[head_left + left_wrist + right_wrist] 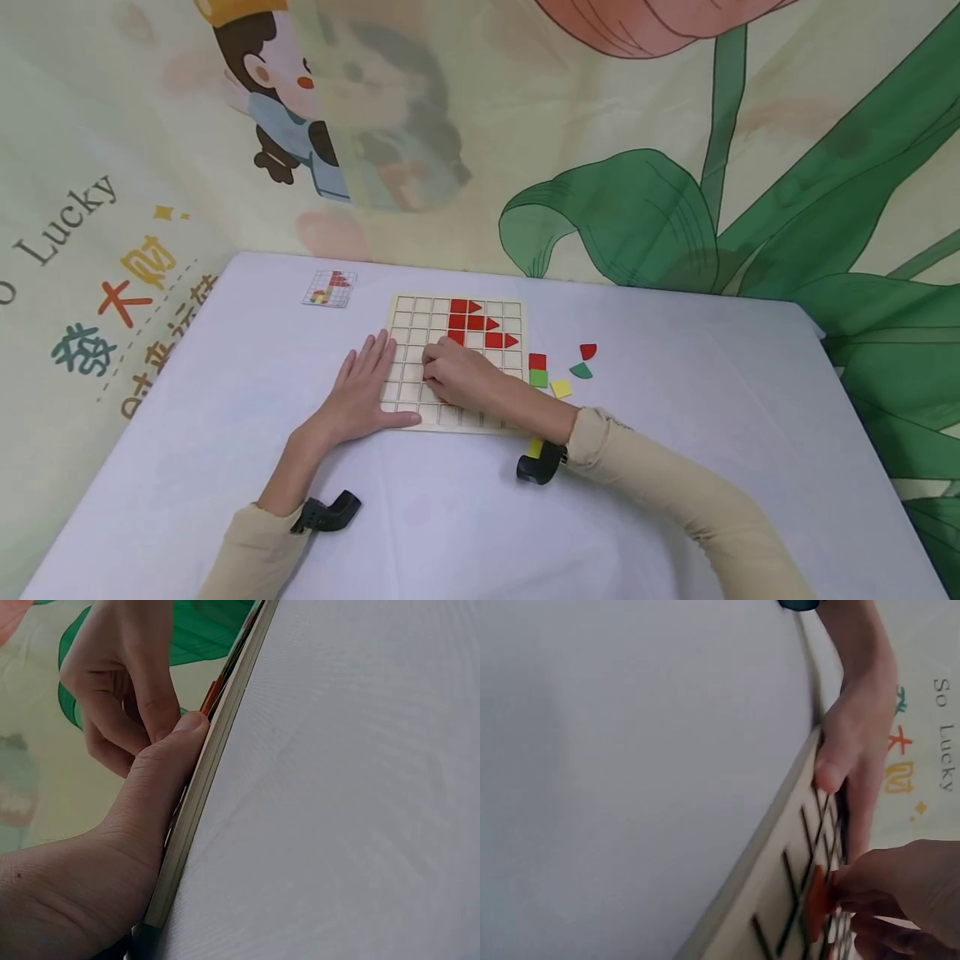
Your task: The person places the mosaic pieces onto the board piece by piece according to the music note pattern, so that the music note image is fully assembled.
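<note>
A wooden grid board [409, 373] lies on the white table. Red square tiles [476, 322] and red pointed tiles [512, 341] fill cells in its upper part. My left hand [367, 385] rests along the left side of the board, fingers straight and spread, with the thumb [166, 761] on its near edge. Over the middle of the grid, my right hand [463, 375] has its fingers curled and pinches a small red tile at the fingertips; its shape is mostly hidden. Just under that hand, an orange-red tile [817, 904] sits on the grid.
Right of the board lie a red square [537, 361], a green square [538, 378], a yellow square [561, 388], a red quarter-round [588, 351] and a green one [581, 370]. A yellow piece [535, 448] shows by the right wrist. A pattern card [330, 288] lies back left.
</note>
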`<state>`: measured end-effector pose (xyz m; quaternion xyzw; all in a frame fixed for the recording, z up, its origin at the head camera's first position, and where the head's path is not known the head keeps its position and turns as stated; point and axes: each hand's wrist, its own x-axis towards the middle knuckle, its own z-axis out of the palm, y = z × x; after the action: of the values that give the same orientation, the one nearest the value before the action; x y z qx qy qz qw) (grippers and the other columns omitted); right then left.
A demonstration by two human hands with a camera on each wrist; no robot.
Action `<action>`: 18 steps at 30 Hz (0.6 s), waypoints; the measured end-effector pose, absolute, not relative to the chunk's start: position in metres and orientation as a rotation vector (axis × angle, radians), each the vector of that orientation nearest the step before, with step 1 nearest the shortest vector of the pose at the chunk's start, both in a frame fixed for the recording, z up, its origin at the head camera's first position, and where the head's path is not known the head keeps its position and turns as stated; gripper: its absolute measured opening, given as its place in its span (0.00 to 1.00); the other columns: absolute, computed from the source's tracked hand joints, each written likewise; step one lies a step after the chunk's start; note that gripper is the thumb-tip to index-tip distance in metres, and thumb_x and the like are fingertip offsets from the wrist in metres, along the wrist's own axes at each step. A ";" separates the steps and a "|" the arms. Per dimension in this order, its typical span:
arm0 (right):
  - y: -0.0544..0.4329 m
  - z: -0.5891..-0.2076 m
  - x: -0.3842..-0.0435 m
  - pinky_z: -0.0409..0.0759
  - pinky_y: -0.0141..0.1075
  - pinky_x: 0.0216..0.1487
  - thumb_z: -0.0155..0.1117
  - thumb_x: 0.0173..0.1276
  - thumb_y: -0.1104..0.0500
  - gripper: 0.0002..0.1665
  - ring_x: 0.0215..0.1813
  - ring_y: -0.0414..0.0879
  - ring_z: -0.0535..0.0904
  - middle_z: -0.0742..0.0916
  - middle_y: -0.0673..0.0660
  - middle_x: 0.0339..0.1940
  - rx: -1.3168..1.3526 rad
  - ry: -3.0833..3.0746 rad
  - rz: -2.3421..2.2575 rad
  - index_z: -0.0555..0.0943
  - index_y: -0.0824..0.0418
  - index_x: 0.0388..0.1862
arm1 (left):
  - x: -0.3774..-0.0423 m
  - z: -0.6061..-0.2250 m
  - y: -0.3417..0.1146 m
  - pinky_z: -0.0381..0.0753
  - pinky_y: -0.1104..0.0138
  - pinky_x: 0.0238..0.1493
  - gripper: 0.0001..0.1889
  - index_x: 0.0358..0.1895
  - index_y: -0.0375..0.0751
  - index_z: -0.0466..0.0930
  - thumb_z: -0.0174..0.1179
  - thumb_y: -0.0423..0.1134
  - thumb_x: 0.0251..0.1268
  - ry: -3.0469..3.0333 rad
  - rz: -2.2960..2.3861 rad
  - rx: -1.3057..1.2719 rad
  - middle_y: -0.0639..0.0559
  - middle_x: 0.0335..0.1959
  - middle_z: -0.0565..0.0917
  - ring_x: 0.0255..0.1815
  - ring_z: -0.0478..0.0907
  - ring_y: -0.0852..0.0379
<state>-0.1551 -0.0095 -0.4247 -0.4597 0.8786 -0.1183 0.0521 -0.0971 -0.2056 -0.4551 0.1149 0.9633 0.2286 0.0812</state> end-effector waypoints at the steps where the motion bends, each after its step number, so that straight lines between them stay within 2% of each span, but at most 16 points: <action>1: -0.010 -0.424 -0.154 0.79 0.28 0.46 0.61 0.70 0.59 0.10 0.47 0.43 0.76 0.85 0.51 0.46 -1.384 2.675 -0.326 0.88 0.58 0.42 | -0.097 -0.455 -0.206 0.34 0.41 0.77 0.63 0.77 0.31 0.39 0.67 0.64 0.50 2.882 0.684 0.343 0.37 0.80 0.38 0.81 0.33 0.38; 5: -0.005 -0.418 -0.150 0.77 0.32 0.59 0.60 0.71 0.58 0.15 0.57 0.45 0.76 0.85 0.50 0.55 -1.384 2.680 -0.207 0.85 0.57 0.53 | -0.098 -0.455 -0.205 0.34 0.41 0.77 0.63 0.77 0.31 0.39 0.68 0.64 0.49 2.884 0.687 0.352 0.37 0.80 0.38 0.81 0.33 0.38; 8: 0.010 -0.408 -0.142 0.74 0.33 0.65 0.61 0.69 0.59 0.19 0.62 0.46 0.75 0.84 0.51 0.59 -1.424 2.708 -0.257 0.81 0.57 0.59 | -0.099 -0.455 -0.203 0.34 0.41 0.77 0.63 0.77 0.31 0.39 0.67 0.65 0.49 2.882 0.688 0.360 0.37 0.80 0.38 0.81 0.33 0.38; 13: 0.052 -0.392 -0.121 0.78 0.34 0.61 0.66 0.66 0.59 0.19 0.60 0.45 0.78 0.86 0.50 0.56 -1.558 2.743 -0.419 0.83 0.56 0.56 | -0.100 -0.457 -0.203 0.34 0.42 0.77 0.64 0.77 0.32 0.39 0.68 0.65 0.48 2.882 0.691 0.340 0.38 0.80 0.38 0.81 0.33 0.38; 18: 0.099 -0.402 -0.097 0.80 0.36 0.58 0.69 0.62 0.59 0.17 0.57 0.45 0.79 0.86 0.50 0.52 -1.632 2.759 -0.468 0.84 0.56 0.51 | -0.099 -0.459 -0.205 0.34 0.42 0.77 0.64 0.77 0.32 0.39 0.68 0.65 0.48 2.880 0.687 0.327 0.38 0.80 0.38 0.81 0.33 0.38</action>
<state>-0.0972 0.0985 -0.4019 -0.5032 0.8506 -0.1443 -0.0490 -0.0991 -0.2050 -0.4589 0.1093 0.9637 0.2297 0.0812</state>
